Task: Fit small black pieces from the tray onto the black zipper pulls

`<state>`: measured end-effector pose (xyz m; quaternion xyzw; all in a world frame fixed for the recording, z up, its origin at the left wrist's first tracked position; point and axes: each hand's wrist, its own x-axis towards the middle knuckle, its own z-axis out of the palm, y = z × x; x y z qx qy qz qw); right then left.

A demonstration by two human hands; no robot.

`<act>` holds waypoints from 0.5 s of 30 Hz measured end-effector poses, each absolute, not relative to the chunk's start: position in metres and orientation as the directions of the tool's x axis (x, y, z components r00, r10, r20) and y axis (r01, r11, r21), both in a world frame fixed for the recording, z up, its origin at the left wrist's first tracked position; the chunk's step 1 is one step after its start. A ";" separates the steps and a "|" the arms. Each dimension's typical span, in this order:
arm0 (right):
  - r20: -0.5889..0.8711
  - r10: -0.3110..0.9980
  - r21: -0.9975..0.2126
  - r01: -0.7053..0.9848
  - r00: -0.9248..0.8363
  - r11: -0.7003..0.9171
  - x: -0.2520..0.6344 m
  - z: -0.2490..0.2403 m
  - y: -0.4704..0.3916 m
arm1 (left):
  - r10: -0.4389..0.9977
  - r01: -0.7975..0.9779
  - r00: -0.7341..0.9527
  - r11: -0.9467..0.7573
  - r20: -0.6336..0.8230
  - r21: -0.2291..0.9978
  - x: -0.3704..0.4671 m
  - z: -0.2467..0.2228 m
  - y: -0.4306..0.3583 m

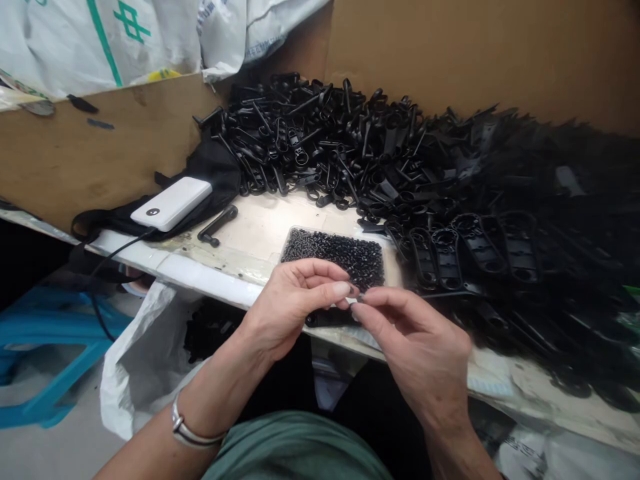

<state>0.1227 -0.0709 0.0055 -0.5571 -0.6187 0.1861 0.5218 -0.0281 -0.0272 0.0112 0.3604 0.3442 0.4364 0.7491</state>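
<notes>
My left hand (295, 300) and my right hand (417, 347) meet at the fingertips over the table's front edge. Each has thumb and forefinger pinched together. Whatever sits between the fingertips is too small and too covered to name. Just behind them is a clear shallow box (290, 233) full of small black pieces (340, 253). Beneath the fingers a black plastic part (325, 317) lies at the edge, partly hidden by my hands.
Black plastic parts (320, 140) are heaped across the back and right. A white power bank (173, 203) with a cable rests on black cloth at left, near a single black arm-shaped part (217, 225). Below are a white sack (145, 360) and a blue stool (60, 353).
</notes>
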 end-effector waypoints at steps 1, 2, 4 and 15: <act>0.445 0.881 -0.806 0.502 0.161 0.315 0.123 0.005 -0.071 | 0.902 -0.408 0.382 0.359 -0.200 0.840 -0.029 0.011 -0.028; 0.450 0.879 -0.800 0.508 0.159 0.318 0.123 0.004 -0.071 | 0.903 -0.404 0.380 0.356 -0.199 0.842 -0.029 0.012 -0.028; 0.455 0.875 -0.795 0.517 0.162 0.318 0.124 0.003 -0.071 | 0.917 -0.366 0.351 0.321 -0.190 0.873 -0.030 0.012 -0.027; 0.103 0.937 -0.979 0.201 0.334 0.036 0.140 -0.013 -0.076 | 0.933 0.349 0.269 -0.324 0.238 0.879 -0.034 0.025 0.017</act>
